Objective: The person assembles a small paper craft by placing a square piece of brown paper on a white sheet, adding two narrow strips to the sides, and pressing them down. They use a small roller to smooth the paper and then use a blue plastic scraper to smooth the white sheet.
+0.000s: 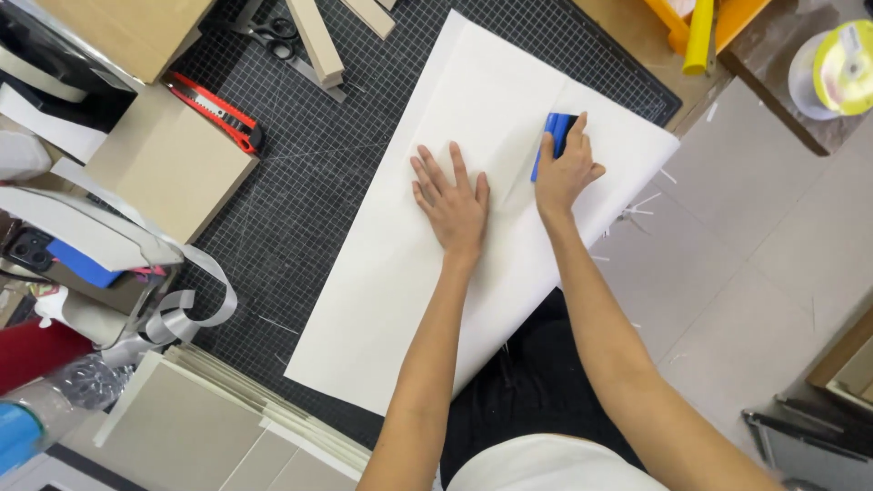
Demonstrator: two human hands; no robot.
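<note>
White sheet (391, 273) lies on the cutting mat (300, 182), long axis running near-left to far-right. Left hand (452, 205) open, palm flat at mid-sheet. Right hand (564, 168) just beside it, rightward, gripping the blue squeegee (552, 136), nearer the far-right end.

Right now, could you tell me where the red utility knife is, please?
In the head view, the red utility knife lies upper left on the black cutting mat, beside the brown cardboard piece and below the scissors.
</note>
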